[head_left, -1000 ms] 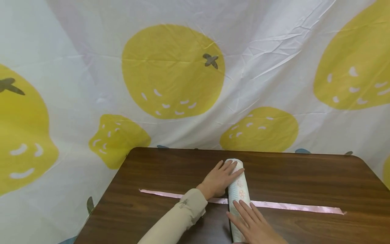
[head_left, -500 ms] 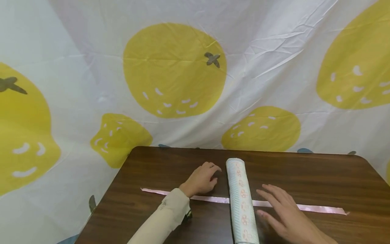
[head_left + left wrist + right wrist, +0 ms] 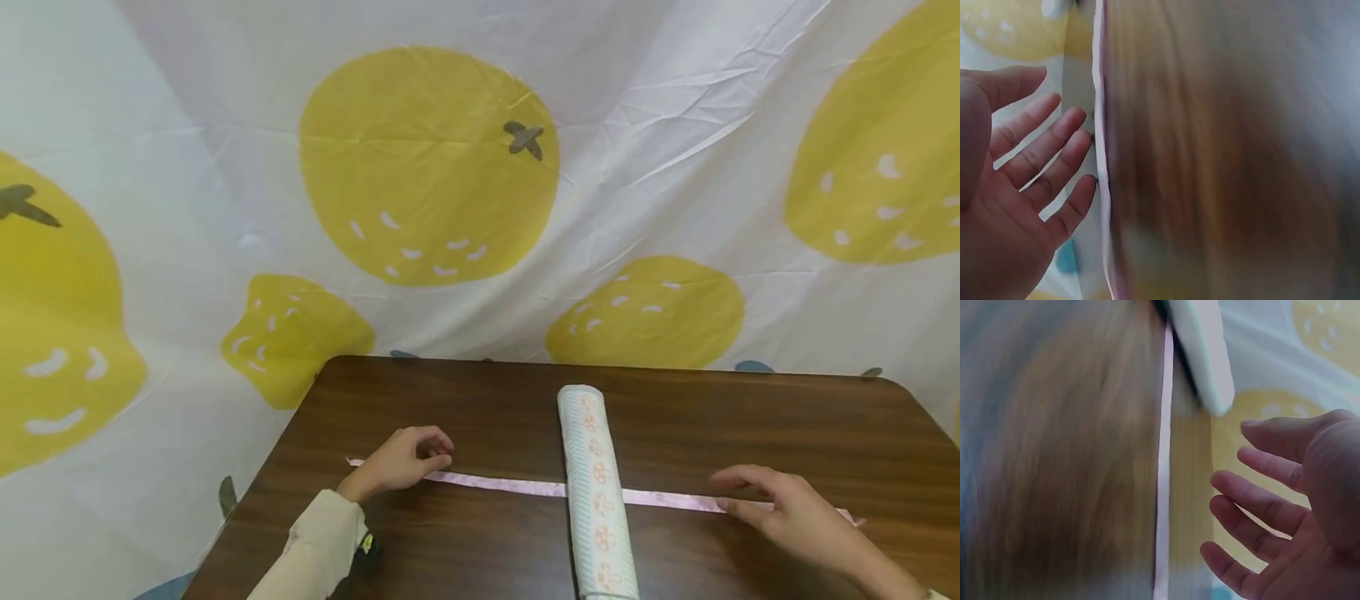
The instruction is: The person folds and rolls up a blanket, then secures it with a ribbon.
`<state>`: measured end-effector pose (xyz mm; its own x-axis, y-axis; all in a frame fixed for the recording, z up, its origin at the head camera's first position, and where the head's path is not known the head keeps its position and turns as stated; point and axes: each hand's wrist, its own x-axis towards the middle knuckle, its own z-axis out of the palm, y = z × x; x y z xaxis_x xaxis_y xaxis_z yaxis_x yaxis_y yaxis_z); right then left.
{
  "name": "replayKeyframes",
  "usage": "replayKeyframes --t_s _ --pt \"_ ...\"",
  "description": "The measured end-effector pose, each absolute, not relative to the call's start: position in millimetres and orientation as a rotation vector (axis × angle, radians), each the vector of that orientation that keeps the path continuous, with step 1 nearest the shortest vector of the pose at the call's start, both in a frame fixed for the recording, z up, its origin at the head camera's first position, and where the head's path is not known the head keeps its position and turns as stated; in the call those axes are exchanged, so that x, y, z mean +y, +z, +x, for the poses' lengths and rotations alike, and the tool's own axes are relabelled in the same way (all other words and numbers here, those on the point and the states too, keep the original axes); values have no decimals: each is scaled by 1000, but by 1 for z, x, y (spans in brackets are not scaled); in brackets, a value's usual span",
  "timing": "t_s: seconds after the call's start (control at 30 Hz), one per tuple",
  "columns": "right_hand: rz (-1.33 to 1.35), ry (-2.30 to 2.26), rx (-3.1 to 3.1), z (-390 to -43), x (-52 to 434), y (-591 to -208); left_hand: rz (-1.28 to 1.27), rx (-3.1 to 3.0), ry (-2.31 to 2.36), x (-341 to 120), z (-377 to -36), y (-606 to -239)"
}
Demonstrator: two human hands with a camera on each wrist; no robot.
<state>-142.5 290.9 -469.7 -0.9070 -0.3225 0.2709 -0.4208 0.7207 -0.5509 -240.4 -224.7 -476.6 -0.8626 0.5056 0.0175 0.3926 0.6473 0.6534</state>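
A rolled-up white cloth (image 3: 600, 500) with pale blue stripes and orange-pink prints lies lengthwise on the brown table. Beneath it runs a flat pink ribbon (image 3: 510, 485), showing on both sides of the roll. My left hand (image 3: 405, 458) hovers over the ribbon's left part, fingers loosely bent and holding nothing. In the left wrist view its fingers are spread beside the ribbon (image 3: 1102, 150). Over the ribbon's right part is my right hand (image 3: 787, 508), thumb and fingers apart. The right wrist view shows its palm bare, with the ribbon (image 3: 1163, 462) just past the fingertips.
The dark wood-grain table (image 3: 450, 400) has rounded far corners. Behind it hangs a white curtain (image 3: 637, 125) printed with yellow fruit. A dark band with a yellow mark (image 3: 367, 546) is at my left wrist.
Both hands have come off the rolled cloth and spread outward, the left one to the left and the right one to the right, along the ribbon. The roll stays in place.
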Motion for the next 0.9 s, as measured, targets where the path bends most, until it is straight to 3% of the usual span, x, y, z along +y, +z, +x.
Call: replayKeyframes --t_s 0.37,0.9 --pt "510 968 -2852 -157 339 -489 588 2673 1065 -274 -232 -481" --pt "566 1108 -2821 -157 367 -511 522 2648 1143 -282 -231 -490"
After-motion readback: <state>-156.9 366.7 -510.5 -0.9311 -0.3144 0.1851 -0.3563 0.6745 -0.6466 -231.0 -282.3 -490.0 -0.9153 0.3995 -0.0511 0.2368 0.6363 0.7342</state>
